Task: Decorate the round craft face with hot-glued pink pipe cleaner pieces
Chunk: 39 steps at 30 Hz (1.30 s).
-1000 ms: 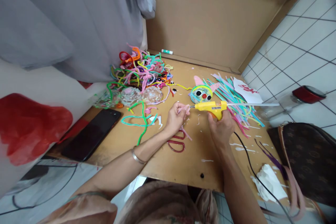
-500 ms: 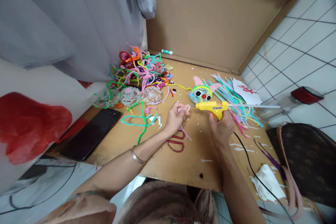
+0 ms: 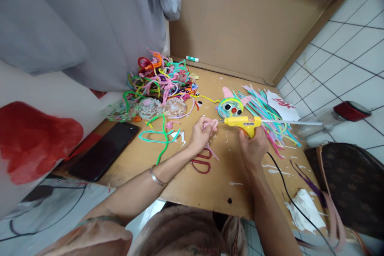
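A white tissue (image 3: 306, 210) is seen at the near right edge of the bench (image 3: 210, 184), with a black cord (image 3: 288, 192) running past it up to the glue gun (image 3: 243, 123). A brown bag (image 3: 351, 184) is seen to the right of the bench. Red scissors (image 3: 201, 161) are laid flat on the bench, just below the left hand (image 3: 201, 134). A black phone (image 3: 105, 151) is laid near the left edge. The left hand is curled, and a small pink piece (image 3: 212, 123) is pinched in its fingertips. The yellow glue gun is gripped by the right hand (image 3: 253, 146), with the fingers wrapped round its handle. The gun's tip is pointed left, right at the pink piece, and the two look to be touching. A clear glue stick (image 3: 291, 122) is stuck out from the back of the gun. A green fuzzy wire (image 3: 159, 138) is laid to the left of the left hand. Just past the gun, a round craft face (image 3: 230, 107) with two black eyes and a red nose is set on the bench. Beside it, to the right, many bright strips (image 3: 270, 116) are spread out. Farther left, a big pile of fuzzy wires (image 3: 163, 78) is heaped up. A glue tube (image 3: 192, 59) is laid at the far edge, against a cardboard wall (image 3: 240, 20).
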{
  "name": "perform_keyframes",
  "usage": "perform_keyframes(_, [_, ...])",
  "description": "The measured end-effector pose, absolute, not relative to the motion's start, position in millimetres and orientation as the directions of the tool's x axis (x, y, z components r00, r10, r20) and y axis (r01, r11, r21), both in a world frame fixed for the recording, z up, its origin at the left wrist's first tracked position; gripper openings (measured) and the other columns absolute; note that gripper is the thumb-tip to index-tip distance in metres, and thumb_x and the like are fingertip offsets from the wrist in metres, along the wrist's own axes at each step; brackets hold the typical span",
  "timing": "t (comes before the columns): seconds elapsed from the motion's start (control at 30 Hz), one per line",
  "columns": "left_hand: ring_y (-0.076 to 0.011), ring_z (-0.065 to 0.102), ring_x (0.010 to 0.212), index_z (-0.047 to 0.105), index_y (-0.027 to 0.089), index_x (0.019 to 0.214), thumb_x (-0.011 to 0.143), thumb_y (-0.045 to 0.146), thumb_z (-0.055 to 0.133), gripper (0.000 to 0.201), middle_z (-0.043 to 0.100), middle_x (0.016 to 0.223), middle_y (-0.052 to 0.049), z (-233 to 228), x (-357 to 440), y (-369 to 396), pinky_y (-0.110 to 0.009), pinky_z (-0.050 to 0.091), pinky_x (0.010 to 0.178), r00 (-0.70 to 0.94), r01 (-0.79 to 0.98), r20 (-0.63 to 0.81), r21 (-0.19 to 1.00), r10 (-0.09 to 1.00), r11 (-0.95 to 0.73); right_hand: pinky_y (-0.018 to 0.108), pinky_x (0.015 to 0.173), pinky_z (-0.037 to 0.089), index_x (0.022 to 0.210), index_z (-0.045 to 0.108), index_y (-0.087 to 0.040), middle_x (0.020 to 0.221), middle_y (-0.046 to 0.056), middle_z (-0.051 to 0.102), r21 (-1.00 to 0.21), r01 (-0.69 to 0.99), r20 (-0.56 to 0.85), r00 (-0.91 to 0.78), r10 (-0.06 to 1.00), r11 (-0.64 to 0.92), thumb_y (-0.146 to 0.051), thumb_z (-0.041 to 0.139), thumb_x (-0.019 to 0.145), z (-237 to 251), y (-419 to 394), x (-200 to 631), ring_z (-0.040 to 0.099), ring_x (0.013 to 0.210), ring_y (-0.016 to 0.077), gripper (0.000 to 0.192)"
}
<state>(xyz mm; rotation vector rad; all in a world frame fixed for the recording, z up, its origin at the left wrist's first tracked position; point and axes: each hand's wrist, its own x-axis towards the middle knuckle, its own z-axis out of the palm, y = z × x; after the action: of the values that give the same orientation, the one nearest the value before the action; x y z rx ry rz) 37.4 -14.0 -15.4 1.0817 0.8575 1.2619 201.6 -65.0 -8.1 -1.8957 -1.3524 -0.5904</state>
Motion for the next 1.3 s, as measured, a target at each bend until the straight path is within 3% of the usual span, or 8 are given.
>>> perform_keyframes(0.5, [-0.0051, 0.042, 0.046, 0.051, 0.018, 0.080, 0.076, 0.046, 0.069, 0.033, 0.061, 0.061, 0.003, -15.1, 38.7, -14.3, -0.018, 0.031, 0.046, 0.133, -0.313, 0.056, 0.950, 0.989, -0.012, 0.032, 0.065, 0.037, 0.091, 0.056, -0.018, 0.084, 0.010, 0.062, -0.343, 0.902, 0.620, 0.428, 0.658, -0.264, -0.043, 0.051, 0.081, -4.4, -65.3, 200.6, 0.058, 0.081, 0.0268, 0.027])
perform_keyframes(0.7, [-0.0055, 0.043, 0.045, 0.051, 0.018, 0.081, 0.077, 0.046, 0.069, 0.034, 0.062, 0.061, 0.003, -17.4, 38.5, -13.0, -0.019, 0.032, 0.046, 0.128, -0.303, 0.063, 0.953, 0.990, -0.021, 0.030, 0.058, 0.032, 0.093, 0.064, -0.014, 0.079, 0.010, 0.067, -0.240, 0.868, 0.400, 0.497, 0.770, -0.436, -0.044, 0.058, 0.079, -1.3, -63.4, 211.7, 0.060, 0.069, 0.0246, 0.034])
perform_keyframes(0.9, [-0.0052, 0.042, 0.045, 0.051, 0.017, 0.079, 0.077, 0.046, 0.067, 0.033, 0.061, 0.061, 0.003, -17.5, 38.2, -12.8, -0.019, 0.032, 0.046, 0.122, -0.295, 0.077, 0.955, 0.989, -0.038, 0.031, 0.057, 0.038, 0.093, 0.067, -0.011, 0.079, 0.014, 0.069, -0.084, 0.868, 0.243, 0.493, 0.835, -0.489, -0.049, 0.061, 0.081, -4.3, -61.3, 224.4, 0.066, 0.071, 0.0270, 0.040])
perform_keyframes(1.2, [-0.0044, 0.040, 0.043, 0.051, 0.017, 0.079, 0.074, 0.049, 0.071, 0.038, 0.062, 0.061, 0.003, -17.3, 39.7, -16.2, -0.018, 0.030, 0.043, 0.181, -0.299, 0.066, 0.954, 0.981, -0.009, 0.036, 0.061, 0.044, 0.088, 0.069, -0.008, 0.085, 0.022, 0.069, -0.019, 0.843, 0.227, 0.527, 0.819, -0.538, -0.048, 0.062, 0.081, -3.6, -68.7, 219.1, 0.067, 0.079, 0.0327, 0.041])
perform_keyframes(1.3, [-0.0043, 0.040, 0.043, 0.050, 0.017, 0.079, 0.074, 0.051, 0.070, 0.039, 0.061, 0.061, 0.003, -19.1, 41.9, -18.2, -0.018, 0.031, 0.044, 0.218, -0.296, 0.065, 0.955, 0.974, 0.002, 0.038, 0.069, 0.047, 0.092, 0.068, -0.009, 0.094, 0.021, 0.067, -0.189, 0.881, 0.381, 0.472, 0.795, -0.433, -0.041, 0.059, 0.082, -0.6, -70.8, 216.2, 0.065, 0.087, 0.0315, 0.034])
